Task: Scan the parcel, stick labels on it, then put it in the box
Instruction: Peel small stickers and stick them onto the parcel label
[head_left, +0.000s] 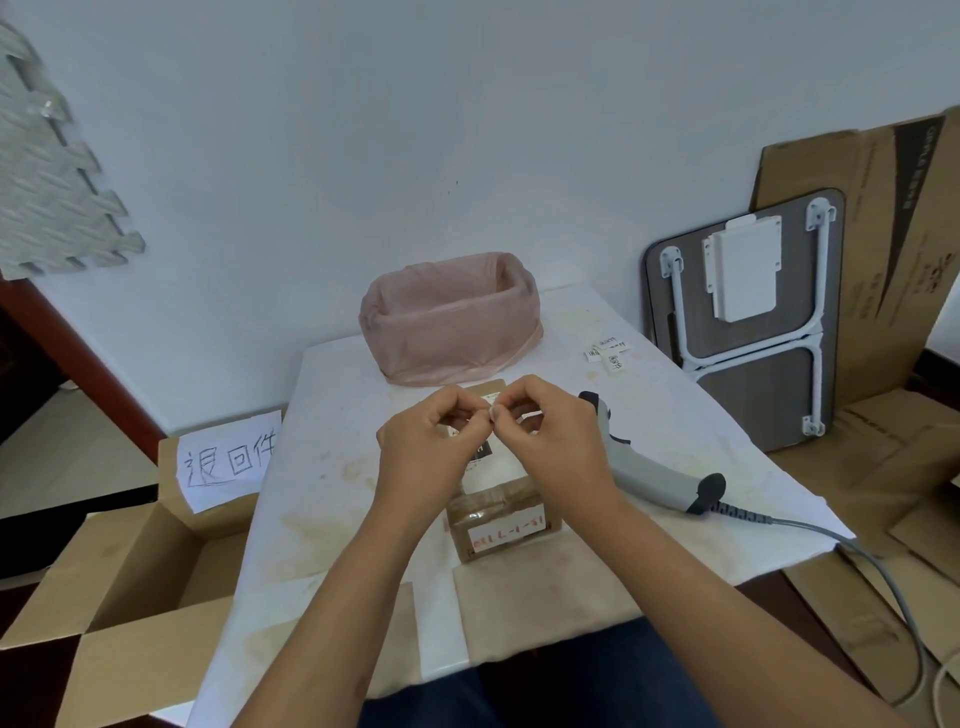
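White surface (332, 467) ahead; my left hand (426, 447) and right hand (550, 441) have fingers pinched on a small label (491, 414) above the parcel (501, 512). It could curl and stick to itself.

Parcel (501, 512) top hidden by hands, small labels (608, 353) — writing unreadable, box (130, 587) cut off

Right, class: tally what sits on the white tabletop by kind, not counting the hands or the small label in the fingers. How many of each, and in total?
Parcel: 1
Barcode scanner: 1
Bin lined with a pink bag: 1
Cluster of loose labels: 1
Total: 4
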